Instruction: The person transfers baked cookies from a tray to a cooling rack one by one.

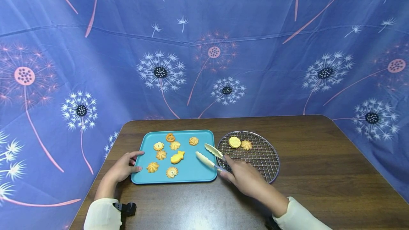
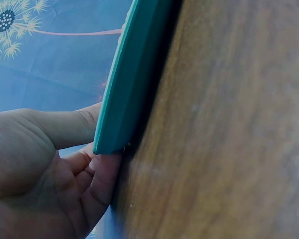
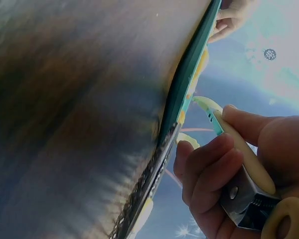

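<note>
My left hand [image 1: 123, 168] pinches the left edge of a turquoise tray [image 1: 199, 173]; in the left wrist view the thumb lies over the rim and the fingers are under it. Several cookies lie on the tray, among them a fish-shaped cookie [image 1: 177, 157], a pretzel-shaped cookie [image 1: 170, 137] and a swirl cookie [image 1: 193, 141]. In my right hand [image 1: 246, 178] I hold cream-tipped metal tongs [image 1: 205, 159], their arms spread with nothing between them, above the tray's right part. The right wrist view shows fingers curled round the tongs' handle [image 3: 259, 172].
Right of the tray is a round wire rack [image 1: 263, 164], close to its edge. A round yellow cookie [image 1: 234, 142] and a flower-shaped cookie [image 1: 246, 145] sit on its upper left. Brown wooden table [image 1: 319, 173] extends around both. Behind hangs a blue dandelion-patterned cloth [image 1: 268, 63].
</note>
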A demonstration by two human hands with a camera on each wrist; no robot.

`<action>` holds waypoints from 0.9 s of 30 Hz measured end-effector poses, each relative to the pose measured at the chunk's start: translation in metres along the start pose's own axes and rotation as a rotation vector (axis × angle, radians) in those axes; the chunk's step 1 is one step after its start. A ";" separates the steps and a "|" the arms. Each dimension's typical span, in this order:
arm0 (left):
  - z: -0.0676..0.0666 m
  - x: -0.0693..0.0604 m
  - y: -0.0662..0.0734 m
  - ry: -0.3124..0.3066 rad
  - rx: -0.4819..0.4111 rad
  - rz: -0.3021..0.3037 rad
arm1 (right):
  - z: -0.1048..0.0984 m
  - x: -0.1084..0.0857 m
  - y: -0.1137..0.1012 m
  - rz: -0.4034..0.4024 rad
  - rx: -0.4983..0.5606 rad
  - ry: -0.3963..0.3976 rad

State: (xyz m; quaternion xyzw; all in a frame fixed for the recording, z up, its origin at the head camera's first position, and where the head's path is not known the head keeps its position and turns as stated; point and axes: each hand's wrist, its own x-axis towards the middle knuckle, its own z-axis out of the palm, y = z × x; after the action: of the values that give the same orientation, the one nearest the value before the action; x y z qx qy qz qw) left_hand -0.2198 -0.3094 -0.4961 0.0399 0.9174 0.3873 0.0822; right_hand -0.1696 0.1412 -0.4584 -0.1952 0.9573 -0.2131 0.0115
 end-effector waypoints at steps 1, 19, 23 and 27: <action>0.000 0.000 0.000 0.000 0.001 0.000 | 0.001 0.000 -0.001 -0.001 -0.002 -0.001; -0.001 0.000 0.001 -0.003 -0.004 -0.016 | 0.012 0.008 -0.018 -0.058 0.010 -0.011; -0.001 0.000 0.001 -0.005 -0.013 -0.020 | 0.016 0.011 -0.021 -0.074 0.023 -0.016; -0.001 0.001 0.000 -0.007 -0.018 -0.016 | 0.020 0.012 -0.024 -0.078 0.033 -0.028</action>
State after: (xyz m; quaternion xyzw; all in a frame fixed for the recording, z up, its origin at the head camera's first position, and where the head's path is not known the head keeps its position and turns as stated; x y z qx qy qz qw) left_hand -0.2207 -0.3096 -0.4958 0.0333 0.9138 0.3950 0.0886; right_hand -0.1700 0.1083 -0.4657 -0.2349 0.9450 -0.2265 0.0201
